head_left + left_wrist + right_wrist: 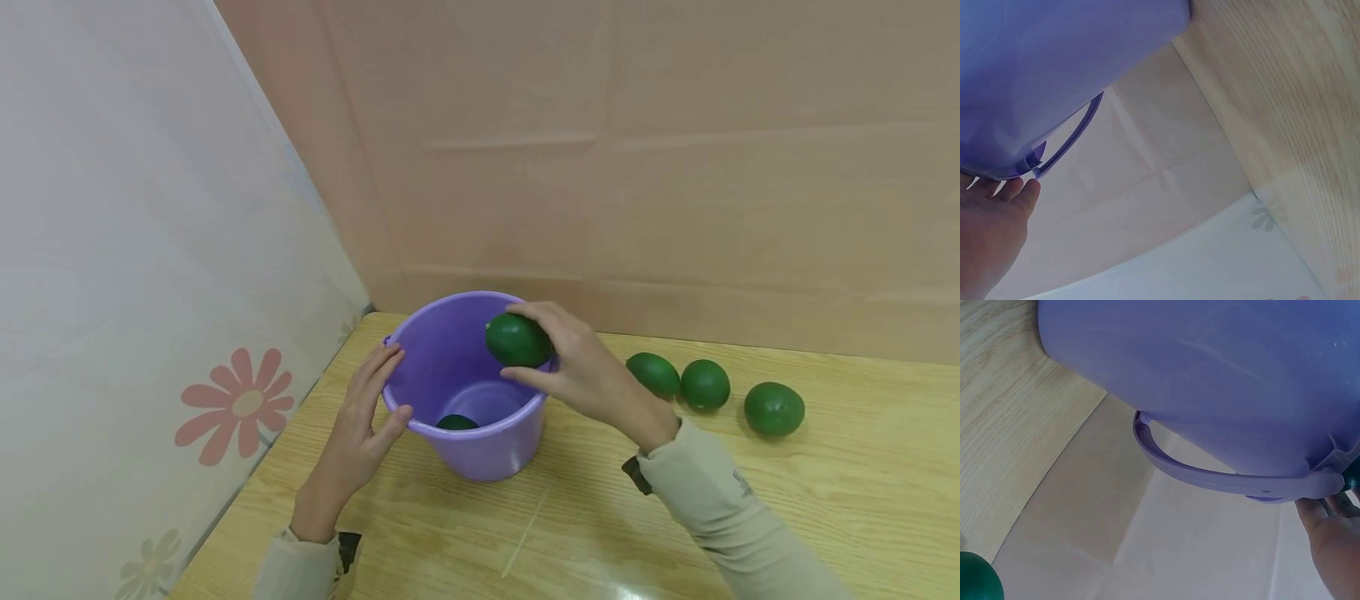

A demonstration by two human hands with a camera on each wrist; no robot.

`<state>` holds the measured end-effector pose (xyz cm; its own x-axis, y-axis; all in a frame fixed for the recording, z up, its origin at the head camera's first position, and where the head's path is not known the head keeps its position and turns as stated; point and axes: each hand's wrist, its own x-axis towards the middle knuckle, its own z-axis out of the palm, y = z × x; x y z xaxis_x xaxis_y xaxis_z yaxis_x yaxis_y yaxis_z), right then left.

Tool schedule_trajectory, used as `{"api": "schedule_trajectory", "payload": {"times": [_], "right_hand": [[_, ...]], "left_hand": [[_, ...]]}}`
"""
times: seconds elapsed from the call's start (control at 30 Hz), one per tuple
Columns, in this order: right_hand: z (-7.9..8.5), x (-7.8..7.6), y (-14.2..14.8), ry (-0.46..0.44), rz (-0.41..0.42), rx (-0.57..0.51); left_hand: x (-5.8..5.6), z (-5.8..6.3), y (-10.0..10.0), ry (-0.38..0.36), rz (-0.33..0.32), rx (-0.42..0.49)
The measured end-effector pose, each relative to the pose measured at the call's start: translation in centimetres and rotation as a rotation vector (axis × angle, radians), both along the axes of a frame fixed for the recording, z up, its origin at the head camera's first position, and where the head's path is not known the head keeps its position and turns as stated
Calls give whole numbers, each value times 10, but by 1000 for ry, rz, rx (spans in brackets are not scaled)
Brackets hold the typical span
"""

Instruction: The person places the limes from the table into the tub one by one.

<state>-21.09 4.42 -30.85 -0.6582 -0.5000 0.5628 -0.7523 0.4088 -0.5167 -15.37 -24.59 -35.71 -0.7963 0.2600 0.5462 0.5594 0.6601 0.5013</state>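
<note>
A purple bucket stands on the table, its mouth tilted toward me in the head view. My left hand rests on its left rim, fingers and thumb spread with their tips over the edge. In my right hand is a smooth, dark-green oval fruit, gripped between thumb and fingers over the right side of the bucket's mouth. Another green fruit lies inside at the bottom, partly hidden by the near wall. The bucket's handle hangs down on the far side in the right wrist view.
Three more green fruits lie on the wooden table to the right, the leftmost partly behind my right forearm. A pinkish-brown covered wall rises behind the table, and a white flowered sheet borders its left side.
</note>
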Motion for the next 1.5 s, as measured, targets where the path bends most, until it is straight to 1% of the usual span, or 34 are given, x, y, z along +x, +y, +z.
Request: {"api": "schedule_trajectory", "payload": {"times": [0.2, 0.57, 0.87, 1.13, 1.33, 1.5], "right_hand": [[2, -1, -2, -47, 3, 36], [5, -4, -5, -89, 24, 108], [10, -7, -7, -182, 11, 210], [14, -7, -10, -244, -3, 264], [16, -7, -12, -265, -13, 302], [17, -6, -13, -257, -23, 348]], "left_hand": [[0, 0, 0, -5, 0, 4], [0, 0, -1, -8, -5, 5], [-1, -1, -1, -7, -13, 8], [-1, -2, -1, -7, -11, 7], [-2, -3, -2, -3, -12, 5], [-1, -2, -1, -3, -14, 6]]}}
